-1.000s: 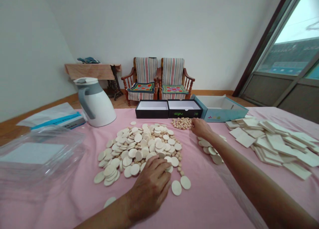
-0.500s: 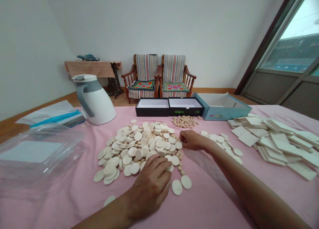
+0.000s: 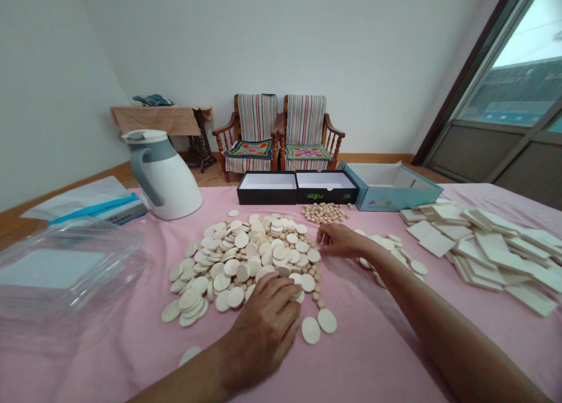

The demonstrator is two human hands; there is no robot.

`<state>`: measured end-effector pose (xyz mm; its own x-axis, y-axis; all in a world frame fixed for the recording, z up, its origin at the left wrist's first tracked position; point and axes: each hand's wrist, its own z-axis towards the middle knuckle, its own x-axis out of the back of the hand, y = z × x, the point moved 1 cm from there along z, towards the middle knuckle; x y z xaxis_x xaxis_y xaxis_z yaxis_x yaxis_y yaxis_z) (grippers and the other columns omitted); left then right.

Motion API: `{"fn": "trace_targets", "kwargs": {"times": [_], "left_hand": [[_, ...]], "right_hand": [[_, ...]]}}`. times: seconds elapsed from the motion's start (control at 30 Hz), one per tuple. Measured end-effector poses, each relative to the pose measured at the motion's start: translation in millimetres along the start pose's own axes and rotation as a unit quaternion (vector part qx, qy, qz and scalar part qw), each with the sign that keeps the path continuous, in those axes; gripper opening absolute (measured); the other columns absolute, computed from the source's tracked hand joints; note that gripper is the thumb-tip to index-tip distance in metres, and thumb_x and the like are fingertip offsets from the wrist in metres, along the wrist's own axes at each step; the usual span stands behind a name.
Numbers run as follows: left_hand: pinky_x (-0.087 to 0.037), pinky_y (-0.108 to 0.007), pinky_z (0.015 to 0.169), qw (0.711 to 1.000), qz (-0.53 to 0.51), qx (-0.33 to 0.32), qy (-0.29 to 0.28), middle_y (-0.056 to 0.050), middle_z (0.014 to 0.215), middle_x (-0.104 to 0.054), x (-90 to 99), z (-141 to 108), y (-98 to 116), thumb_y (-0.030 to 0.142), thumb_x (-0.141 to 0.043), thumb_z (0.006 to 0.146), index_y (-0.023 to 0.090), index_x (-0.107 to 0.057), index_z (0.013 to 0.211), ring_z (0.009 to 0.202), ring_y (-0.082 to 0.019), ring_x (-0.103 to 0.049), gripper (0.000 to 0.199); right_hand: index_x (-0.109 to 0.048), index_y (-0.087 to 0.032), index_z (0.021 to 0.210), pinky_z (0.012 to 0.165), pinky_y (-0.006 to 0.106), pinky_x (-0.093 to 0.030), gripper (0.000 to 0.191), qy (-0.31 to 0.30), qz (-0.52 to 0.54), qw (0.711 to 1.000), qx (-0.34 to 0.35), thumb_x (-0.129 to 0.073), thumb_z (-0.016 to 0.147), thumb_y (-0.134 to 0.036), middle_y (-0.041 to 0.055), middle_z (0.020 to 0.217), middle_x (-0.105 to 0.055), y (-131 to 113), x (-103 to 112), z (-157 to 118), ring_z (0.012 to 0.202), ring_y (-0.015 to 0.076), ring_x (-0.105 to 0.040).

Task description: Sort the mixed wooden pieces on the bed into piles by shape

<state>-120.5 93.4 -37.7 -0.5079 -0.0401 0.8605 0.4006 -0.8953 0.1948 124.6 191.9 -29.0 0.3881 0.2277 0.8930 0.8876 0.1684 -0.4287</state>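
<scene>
My left hand (image 3: 266, 327) lies palm down against the near edge of a large heap of pale round wooden discs (image 3: 230, 267), its fingers stretched forward over a few of them. At the right side of the heap, my right hand (image 3: 339, 240) has its fingers curled downward. Whatever its fingertips may hold is hidden. Small wooden beads (image 3: 316, 277) are mixed into that side of the heap. A separate cluster of beads (image 3: 325, 212) lies just beyond my right hand. Two loose discs (image 3: 311, 330) rest right of my left hand.
A smaller disc pile (image 3: 395, 252) and a stack of square wooden tiles (image 3: 492, 245) lie to the right. Two black boxes (image 3: 267, 197) and a blue box (image 3: 395, 195) line the back. At left stand a white jug (image 3: 175, 183) and clear plastic packaging (image 3: 65, 268).
My right hand has shifted slightly away from me, toward the bead cluster. My left hand stays almost in place, and the view has moved a little.
</scene>
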Motion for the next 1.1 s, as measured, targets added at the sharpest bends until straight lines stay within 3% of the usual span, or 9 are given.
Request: {"fn": "trace_targets", "kwargs": {"times": [0.2, 0.37, 0.53, 0.63, 0.73, 0.9, 0.97, 1.1], "left_hand": [[-0.039, -0.046, 0.105, 1.000, -0.003, -0.005, 0.002, -0.007, 0.112, -0.064, -0.5, -0.2, -0.6, 0.015, -0.049, 0.090, 0.018, -0.064, 0.099, 0.112, -0.022, -0.052, 0.017], [-0.039, -0.046, 0.105, 1.000, 0.003, -0.001, 0.008, -0.007, 0.109, -0.064, -0.1, 0.2, 0.4, 0.015, -0.049, 0.090, 0.018, -0.064, 0.099, 0.111, -0.022, -0.053, 0.018], [-0.039, -0.046, 0.105, 1.000, 0.001, -0.001, 0.007, -0.007, 0.110, -0.064, 0.3, 0.1, 0.7, 0.014, -0.050, 0.089, 0.018, -0.064, 0.100, 0.112, -0.022, -0.053, 0.018], [-0.039, -0.046, 0.105, 1.000, 0.000, -0.003, 0.007, -0.007, 0.110, -0.064, 0.5, 0.1, 0.6, 0.014, -0.050, 0.089, 0.018, -0.064, 0.100, 0.112, -0.022, -0.053, 0.018], [-0.039, -0.046, 0.105, 1.000, 0.001, 0.000, 0.004, -0.007, 0.109, -0.064, 1.0, 0.5, 0.7, 0.015, -0.050, 0.090, 0.018, -0.064, 0.099, 0.111, -0.022, -0.054, 0.017], [-0.038, -0.047, 0.105, 1.000, -0.002, -0.001, 0.003, -0.007, 0.111, -0.064, 0.1, -0.4, 0.1, 0.014, -0.050, 0.090, 0.018, -0.063, 0.101, 0.113, -0.022, -0.053, 0.018], [-0.037, -0.046, 0.106, 1.000, -0.003, -0.001, -0.001, -0.007, 0.112, -0.064, -0.7, -1.2, -0.4, 0.014, -0.050, 0.090, 0.018, -0.063, 0.101, 0.114, -0.022, -0.052, 0.018], [-0.037, -0.046, 0.107, 1.000, -0.003, 0.002, 0.001, -0.007, 0.112, -0.064, -1.3, -1.8, -0.6, 0.014, -0.051, 0.089, 0.018, -0.063, 0.101, 0.114, -0.022, -0.053, 0.017]], "right_hand": [[-0.061, -0.014, 0.080, 0.056, 0.022, -0.037, 0.013, 0.022, -0.008, 1.000, 0.011, -0.057, 0.068, -0.012, 0.0040, 0.075, -0.065, -7.8, -11.7, 1.8, 0.064, 0.0121, -0.054], [-0.061, -0.013, 0.089, 0.057, 0.021, -0.037, 0.022, 0.021, 0.005, 1.000, 0.017, -0.060, 0.067, -0.011, 0.0045, 0.079, -0.067, -6.6, -11.8, 2.1, 0.066, 0.0125, -0.056], [-0.063, -0.014, 0.088, 0.061, 0.023, -0.037, 0.015, 0.042, -0.027, 0.998, -0.027, -0.056, 0.075, -0.015, 0.0082, 0.083, -0.068, -7.9, -9.6, 2.5, 0.071, 0.0152, -0.058], [-0.063, -0.013, 0.095, 0.063, 0.024, -0.037, 0.023, 0.047, -0.042, 0.997, -0.055, -0.055, 0.073, -0.011, 0.0096, 0.087, -0.069, -9.8, -8.4, 1.2, 0.076, 0.0168, -0.059], [-0.062, -0.013, 0.100, 0.061, 0.024, -0.037, 0.028, 0.038, -0.025, 0.998, -0.039, -0.059, 0.072, -0.014, 0.0092, 0.087, -0.069, -12.4, -9.3, 0.3, 0.075, 0.0169, -0.059], [-0.064, -0.014, 0.081, 0.060, 0.025, -0.034, 0.011, 0.055, -0.066, 0.995, -0.050, -0.056, 0.073, -0.013, 0.0087, 0.080, -0.067, -2.7, -7.1, 5.4, 0.073, 0.0174, -0.058], [-0.063, -0.014, 0.081, 0.060, 0.025, -0.034, 0.011, 0.099, -0.077, 0.988, -0.087, -0.054, 0.074, -0.012, 0.0086, 0.078, -0.066, 9.2, -2.0, 7.9, 0.073, 0.0178, -0.058], [-0.061, -0.012, 0.099, 0.065, 0.025, -0.039, 0.021, 0.274, -0.032, 0.951, -0.137, -0.049, 0.081, -0.013, 0.0094, 0.089, -0.066, 29.0, 7.3, 10.1, 0.079, 0.0177, -0.059]]}}
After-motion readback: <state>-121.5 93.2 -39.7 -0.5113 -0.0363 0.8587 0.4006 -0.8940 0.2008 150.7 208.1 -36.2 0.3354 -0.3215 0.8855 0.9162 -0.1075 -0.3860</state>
